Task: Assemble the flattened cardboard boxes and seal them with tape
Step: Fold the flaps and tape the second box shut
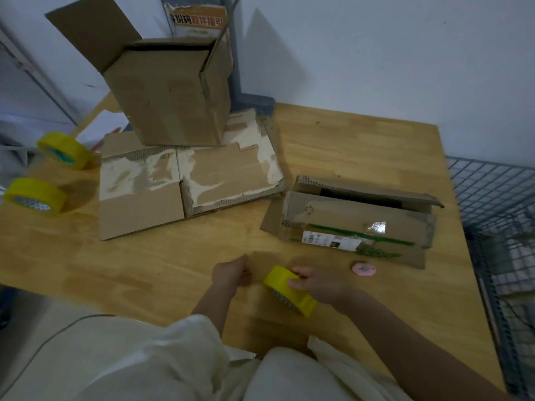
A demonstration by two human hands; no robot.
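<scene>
My right hand (320, 283) grips a yellow tape roll (289, 290) just above the wooden table (347, 146) near its front edge. My left hand (231, 272) is curled a short way left of the roll; whether it pinches the tape's end I cannot tell. An assembled low box (359, 224) with a label and green stripe lies on its side at the right, its flaps open. A flattened box (185, 180) lies in the middle. On its far end stands a tall box (173, 91) with its top flaps open.
Two more yellow tape rolls (65, 150) (36, 195) sit at the table's left edge. A small pink round object (364, 268) lies just right of my right hand. A wire cage (498, 227) borders the table's right side. A wall stands behind.
</scene>
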